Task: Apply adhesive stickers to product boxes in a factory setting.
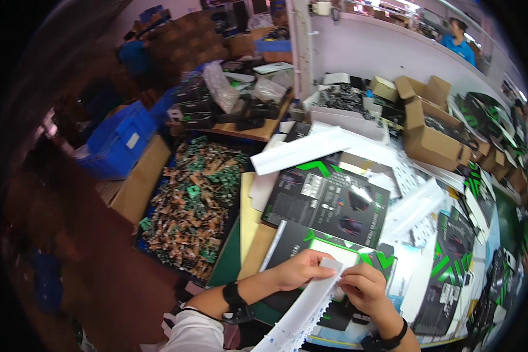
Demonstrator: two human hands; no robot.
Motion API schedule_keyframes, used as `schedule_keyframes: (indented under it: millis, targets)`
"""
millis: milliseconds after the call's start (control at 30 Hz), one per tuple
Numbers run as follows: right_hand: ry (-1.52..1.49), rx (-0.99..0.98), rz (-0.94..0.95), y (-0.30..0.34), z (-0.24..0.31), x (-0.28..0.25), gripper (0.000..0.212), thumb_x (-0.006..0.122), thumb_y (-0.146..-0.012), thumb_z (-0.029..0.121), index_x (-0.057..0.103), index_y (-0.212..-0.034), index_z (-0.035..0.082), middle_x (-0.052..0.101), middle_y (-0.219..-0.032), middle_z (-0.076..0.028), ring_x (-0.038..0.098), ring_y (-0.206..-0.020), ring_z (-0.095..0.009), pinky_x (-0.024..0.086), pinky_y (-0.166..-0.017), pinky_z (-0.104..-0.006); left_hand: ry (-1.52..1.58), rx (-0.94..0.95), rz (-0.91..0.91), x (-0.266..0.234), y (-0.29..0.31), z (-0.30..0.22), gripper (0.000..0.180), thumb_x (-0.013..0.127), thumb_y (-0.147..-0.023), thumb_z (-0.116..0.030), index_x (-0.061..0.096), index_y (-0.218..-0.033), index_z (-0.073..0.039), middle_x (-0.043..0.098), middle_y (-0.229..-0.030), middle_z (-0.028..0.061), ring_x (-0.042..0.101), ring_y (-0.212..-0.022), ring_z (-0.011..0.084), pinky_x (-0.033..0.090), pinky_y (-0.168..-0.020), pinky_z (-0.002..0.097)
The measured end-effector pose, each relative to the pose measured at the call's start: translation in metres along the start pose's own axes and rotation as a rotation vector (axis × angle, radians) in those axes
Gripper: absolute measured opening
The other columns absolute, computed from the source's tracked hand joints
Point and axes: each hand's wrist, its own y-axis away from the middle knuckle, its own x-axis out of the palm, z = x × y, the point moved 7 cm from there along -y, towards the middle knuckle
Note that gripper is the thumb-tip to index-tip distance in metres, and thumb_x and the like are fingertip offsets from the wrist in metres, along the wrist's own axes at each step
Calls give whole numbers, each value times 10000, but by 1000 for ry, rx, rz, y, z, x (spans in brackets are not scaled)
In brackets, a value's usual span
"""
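Note:
A long white strip with small blue marks and a ragged right edge (302,308) slants up from the lower edge of the view. My left hand (304,270) is closed on its upper end, thumb on top. At the strip's upper right edge, the fingers of my right hand (365,286) are pinched together; whether a small piece is between them is too small to tell. Beneath both hands lies a flat black box with green trim and a pale square panel (340,253). Just beyond it rests another black and green printed box (328,202).
To the left stands a bin heaped with small circuit boards (193,205), near a blue crate (117,141). White folded sheets (302,151) and more printed cartons (452,246) crowd the table. An opened cardboard box (431,138) sits at back right. Two people are farther off.

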Motion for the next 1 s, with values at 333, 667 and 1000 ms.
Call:
schedule_keyframes:
  millis: [333, 667, 1000]
  targets:
    - [-204, 691, -432, 21, -79, -65, 154, 743, -779, 52, 594, -761, 17, 629, -701, -10, 580, -643, -53, 463, -597, -209, -630, 295, -338, -33, 8, -28, 188, 604, -908, -79, 659, -1041, 43, 696, -864, 63, 626, -766, 96, 514, -677, 274]
    - [-99, 901, -385, 50, -122, -56, 191, 736, -731, 74, 554, -704, 25, 541, -611, 19, 475, -551, -32, 390, -503, -201, -905, 209, -397, -28, 4, -26, 240, 604, -870, -115, 652, -1021, 65, 690, -817, 177, 673, -724, 190, 512, -672, 319]
    - [59, 869, -388, 43, -118, -54, 194, 737, -724, 93, 565, -700, 6, 567, -605, -22, 490, -540, -66, 404, -511, -232, -935, 227, -401, -25, 4, -27, 236, 601, -871, -112, 654, -1020, 63, 689, -802, 184, 675, -689, 202, 505, -633, 319]
